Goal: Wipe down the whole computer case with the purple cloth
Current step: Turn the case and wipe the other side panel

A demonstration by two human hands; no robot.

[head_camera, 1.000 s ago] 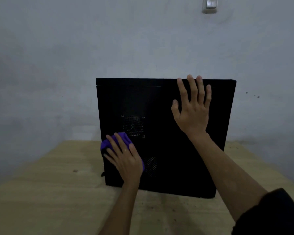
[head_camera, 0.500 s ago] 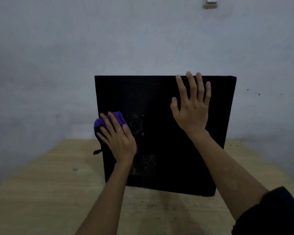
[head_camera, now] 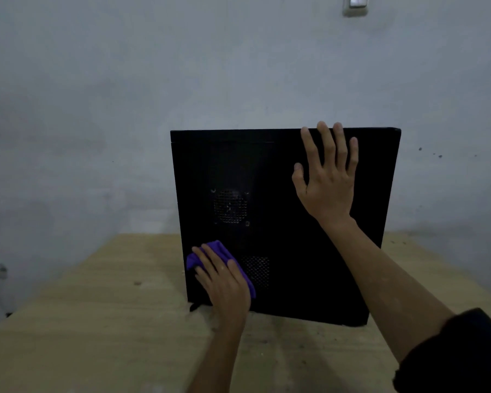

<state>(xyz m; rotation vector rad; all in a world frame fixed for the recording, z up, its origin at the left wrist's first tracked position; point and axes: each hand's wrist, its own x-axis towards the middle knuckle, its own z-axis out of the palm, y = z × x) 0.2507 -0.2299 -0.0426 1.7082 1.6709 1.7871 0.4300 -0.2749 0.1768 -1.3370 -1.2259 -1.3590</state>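
Under the straight fingers (head_camera: 210,259) of the left hand (head_camera: 224,282) lies the purple cloth (head_camera: 220,249), pressed flat against the low left corner of the computer case (head_camera: 281,279); the fingers lie extended over the cloth rather than curled round it, and purple folds show past the fingertips and along the thumb side. Just right of that hand is a small perforated vent (head_camera: 257,270), and above it a larger round fan grille (head_camera: 230,207). Higher and to the right, the right hand (head_camera: 328,182) rests open on the same black side panel, fingers spread and straight, their tips reaching the case's top edge. From that hand the bare forearm runs down to a dark sleeve (head_camera: 462,355) at the lower right. The case stands upright on a pale wooden counter (head_camera: 97,321). Behind it rises a grey-white wall (head_camera: 182,66), with a light switch (head_camera: 356,4) high above the right hand.
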